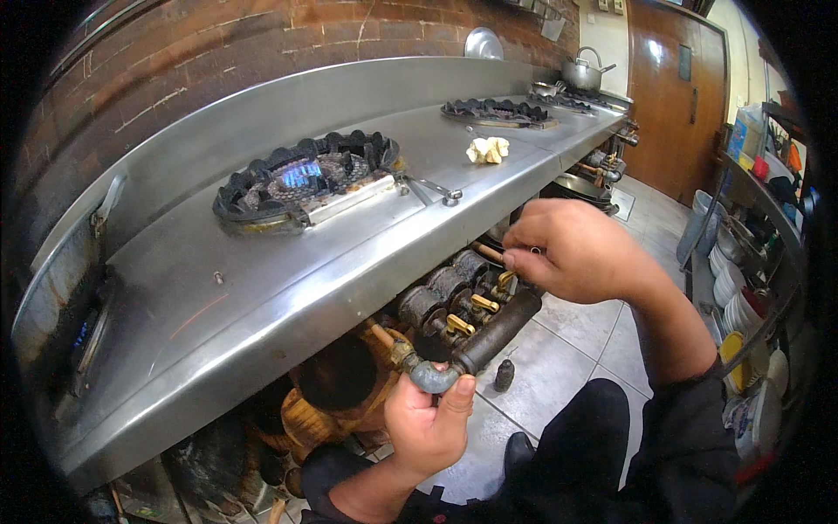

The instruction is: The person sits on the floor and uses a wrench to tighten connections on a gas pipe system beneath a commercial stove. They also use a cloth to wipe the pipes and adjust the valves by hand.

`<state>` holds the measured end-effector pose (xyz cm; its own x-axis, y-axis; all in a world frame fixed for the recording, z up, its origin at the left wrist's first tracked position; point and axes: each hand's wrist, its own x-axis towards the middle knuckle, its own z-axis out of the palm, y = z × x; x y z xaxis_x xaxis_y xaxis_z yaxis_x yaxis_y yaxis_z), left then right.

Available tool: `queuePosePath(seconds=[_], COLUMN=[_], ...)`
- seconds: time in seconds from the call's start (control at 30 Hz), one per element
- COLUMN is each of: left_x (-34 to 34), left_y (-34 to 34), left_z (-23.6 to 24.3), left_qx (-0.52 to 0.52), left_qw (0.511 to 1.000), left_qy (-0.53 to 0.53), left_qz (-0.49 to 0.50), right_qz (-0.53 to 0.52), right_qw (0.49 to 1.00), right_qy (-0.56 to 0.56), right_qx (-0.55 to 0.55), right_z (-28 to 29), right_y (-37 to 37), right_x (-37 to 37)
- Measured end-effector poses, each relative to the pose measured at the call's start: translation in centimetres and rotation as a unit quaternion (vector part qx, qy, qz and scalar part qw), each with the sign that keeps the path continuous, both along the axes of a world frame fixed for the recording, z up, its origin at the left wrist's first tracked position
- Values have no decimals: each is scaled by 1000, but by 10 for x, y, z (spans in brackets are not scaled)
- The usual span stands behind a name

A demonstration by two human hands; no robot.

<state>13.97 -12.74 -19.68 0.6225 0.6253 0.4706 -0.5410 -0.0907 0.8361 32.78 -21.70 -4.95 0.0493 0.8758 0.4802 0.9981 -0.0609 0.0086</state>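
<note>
left hand (429, 425) on pipe elbow (431, 377), blue-marked item (744, 425)

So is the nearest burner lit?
Looks on: a blue, flame-like glow shows at the centre of the burner.

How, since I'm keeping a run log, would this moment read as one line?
left hand: gripping grey pipe elbow | right hand: near yellow valve handles, grip unclear | steel counter: pale wad on top
</note>
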Motion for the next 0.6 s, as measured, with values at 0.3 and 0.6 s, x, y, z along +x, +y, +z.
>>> queuePosePath(seconds=[0.3, 0.6], left_x=[2, 4], left_y=[-1, -3], left_z=[-3, -3], left_qx=[16, 5], left_qw=[1000, 1000], left_qy=[-8, -4], left_qz=[15, 15], right_qz=[47, -31], right_qw=[996, 998], right_qy=[63, 50], right_qx=[-51, -22], right_z=[-2, -12], right_y=[-4, 2], right_x=[7, -15])
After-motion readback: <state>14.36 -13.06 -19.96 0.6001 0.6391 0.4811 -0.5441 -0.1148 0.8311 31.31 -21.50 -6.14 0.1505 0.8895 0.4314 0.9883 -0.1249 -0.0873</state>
